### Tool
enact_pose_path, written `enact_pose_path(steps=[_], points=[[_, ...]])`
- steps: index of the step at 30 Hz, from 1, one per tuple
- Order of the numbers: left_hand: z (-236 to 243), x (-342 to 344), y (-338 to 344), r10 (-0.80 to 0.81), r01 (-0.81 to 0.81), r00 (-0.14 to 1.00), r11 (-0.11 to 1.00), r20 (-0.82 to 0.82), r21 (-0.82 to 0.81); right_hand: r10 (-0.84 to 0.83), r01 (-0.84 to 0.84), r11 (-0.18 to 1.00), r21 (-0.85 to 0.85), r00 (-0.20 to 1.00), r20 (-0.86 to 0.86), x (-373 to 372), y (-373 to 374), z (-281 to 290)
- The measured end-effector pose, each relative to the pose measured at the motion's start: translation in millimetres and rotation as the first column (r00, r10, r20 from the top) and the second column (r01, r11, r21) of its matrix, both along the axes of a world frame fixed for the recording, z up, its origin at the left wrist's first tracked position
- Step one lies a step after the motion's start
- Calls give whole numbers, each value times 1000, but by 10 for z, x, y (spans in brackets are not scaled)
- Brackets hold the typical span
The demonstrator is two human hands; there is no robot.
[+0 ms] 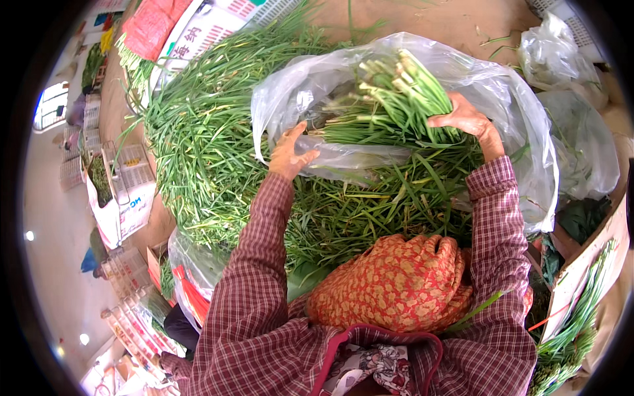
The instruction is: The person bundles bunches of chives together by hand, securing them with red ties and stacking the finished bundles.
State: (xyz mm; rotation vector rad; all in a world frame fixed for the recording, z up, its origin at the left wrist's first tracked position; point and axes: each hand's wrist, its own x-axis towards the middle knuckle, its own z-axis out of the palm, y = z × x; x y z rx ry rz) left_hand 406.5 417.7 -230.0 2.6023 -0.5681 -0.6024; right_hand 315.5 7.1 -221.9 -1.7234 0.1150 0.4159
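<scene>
A bunch of chives (403,92), green with pale cut ends, is gripped in my right hand (472,122) over a large clear plastic bag (422,49). More chives lie inside the bag, their stems pointing left. At the bag's near left rim is my left hand (290,152), thumb and fingers apart, touching or close to the plastic. A big loose heap of chives (211,132) spreads left of the bag and in front of me, up to my orange-red patterned apron (389,284).
Crumpled clear plastic bags (561,59) lie at the far right. A red bag (153,30) sits at the far left by a printed white sack (198,39). More chives (581,323) stand at the near right. White crates (125,175) line the floor at left.
</scene>
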Motion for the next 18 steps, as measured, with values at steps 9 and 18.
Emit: enact_pose_path(steps=[9, 18], points=[[157, -174, -1242, -152, 169, 978, 979, 139, -115, -146, 148, 985, 92, 989, -23, -372, -184, 160], [-213, -377, -2140, -422, -368, 744, 388, -518, -845, -34, 163, 792, -589, 974, 224, -499, 191, 290]])
